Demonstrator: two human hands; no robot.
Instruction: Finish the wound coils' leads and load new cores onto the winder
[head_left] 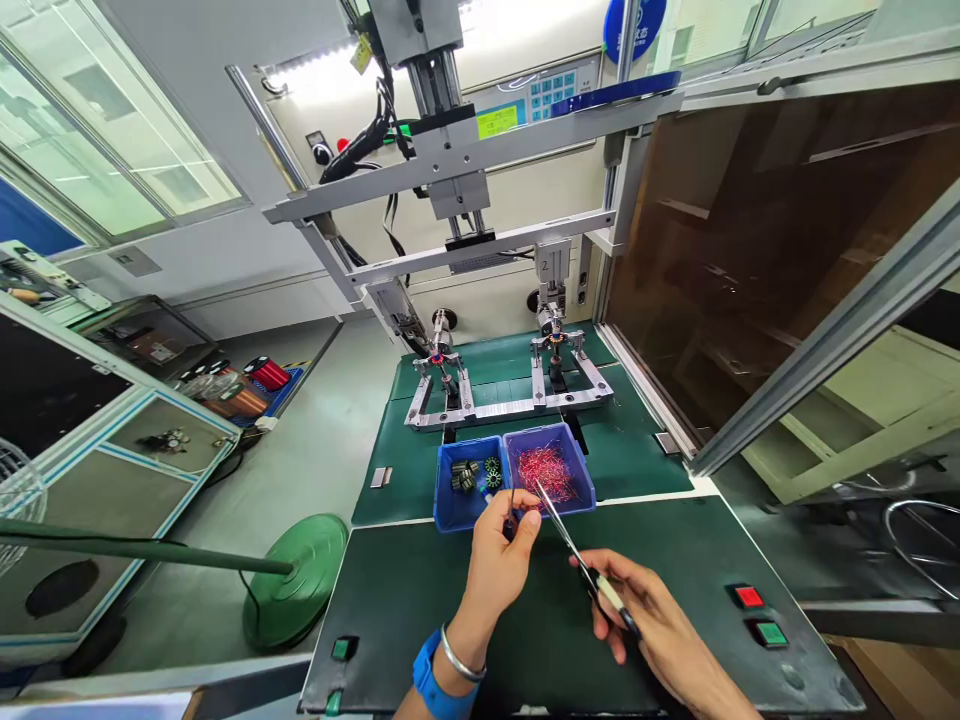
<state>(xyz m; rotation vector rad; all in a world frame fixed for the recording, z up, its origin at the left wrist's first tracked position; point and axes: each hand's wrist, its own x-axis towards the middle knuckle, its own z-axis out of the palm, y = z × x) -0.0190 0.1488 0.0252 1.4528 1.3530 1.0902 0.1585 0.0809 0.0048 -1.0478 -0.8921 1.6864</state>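
Observation:
My left hand [499, 555] is closed, thumb and fingers pinching a small dark part [511, 526] that is mostly hidden by them. It is held in front of the two blue bins. My right hand [637, 610] grips scissors [571, 545] with long metal blades and a cream and black handle. Their tips point up and left, over the near side of the right bin [586, 485]. Tangled red wire scraps [546, 470] fill that bin. Several dark motor stators [465, 475] lie in the left bin [450, 515].
Behind the bins stands a metal fixture [510, 410] with two holding stations under an overhead frame [480, 165]. Red [748, 597] and green [770, 633] buttons sit at the right of the green worktop [420, 600]. A brown transparent panel [765, 250] borders the right side.

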